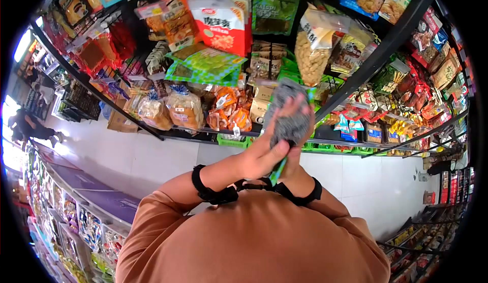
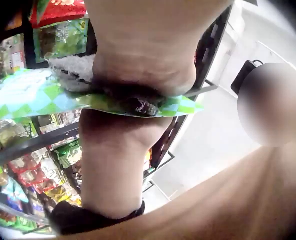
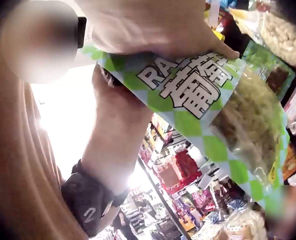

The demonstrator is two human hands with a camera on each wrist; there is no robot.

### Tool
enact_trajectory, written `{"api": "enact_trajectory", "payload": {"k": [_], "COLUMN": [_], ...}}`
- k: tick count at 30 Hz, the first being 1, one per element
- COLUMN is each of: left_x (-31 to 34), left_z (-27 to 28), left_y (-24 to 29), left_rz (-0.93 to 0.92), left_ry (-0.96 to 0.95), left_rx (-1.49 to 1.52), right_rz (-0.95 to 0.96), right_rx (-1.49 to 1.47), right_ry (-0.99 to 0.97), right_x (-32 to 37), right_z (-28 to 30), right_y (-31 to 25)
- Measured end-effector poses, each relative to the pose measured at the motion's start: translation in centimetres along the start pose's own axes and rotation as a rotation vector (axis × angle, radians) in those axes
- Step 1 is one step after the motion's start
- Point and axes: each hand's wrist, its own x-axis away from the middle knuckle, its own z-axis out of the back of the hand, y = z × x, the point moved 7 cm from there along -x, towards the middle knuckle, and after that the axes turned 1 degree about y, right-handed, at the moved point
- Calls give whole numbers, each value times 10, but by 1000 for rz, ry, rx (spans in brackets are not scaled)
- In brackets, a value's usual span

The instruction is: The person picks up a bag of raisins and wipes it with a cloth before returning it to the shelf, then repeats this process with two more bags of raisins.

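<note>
Both hands hold one snack packet (image 1: 287, 115) up in front of the shelves. In the head view its silvery back faces me. The right wrist view shows its front (image 3: 213, 110): green and white checks, large printed letters and a clear window with dried fruit. My left hand (image 1: 264, 153) grips the packet's lower left side, fingers spread up its back. My right hand (image 1: 294, 158) grips its bottom edge from the right. In the left wrist view the packet (image 2: 38, 95) is pinched under my left hand (image 2: 143, 55), with the right forearm (image 2: 113, 165) below it.
Dark metal shelves (image 1: 356, 79) run across the view, packed with snack bags, including a red and white bag (image 1: 223, 23), a bag of peanuts (image 1: 312, 54) and more green checked packets (image 1: 203, 67). A white tiled floor (image 1: 152, 161) runs below, a second shelf row (image 1: 76, 217) at the left.
</note>
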Motion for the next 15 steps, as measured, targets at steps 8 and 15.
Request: {"api": "enact_trajectory", "payload": {"k": [8, 15], "left_x": [-56, -48], "left_z": [-93, -120], "left_y": [-16, -34], "left_rz": [-161, -184], "left_ry": [-229, -107], "left_rx": [-157, -307], "right_rz": [-316, -353], "right_rx": [-669, -173], "right_ry": [326, 209], "right_x": [12, -39], "right_z": [126, 136], "right_y": [3, -54]}}
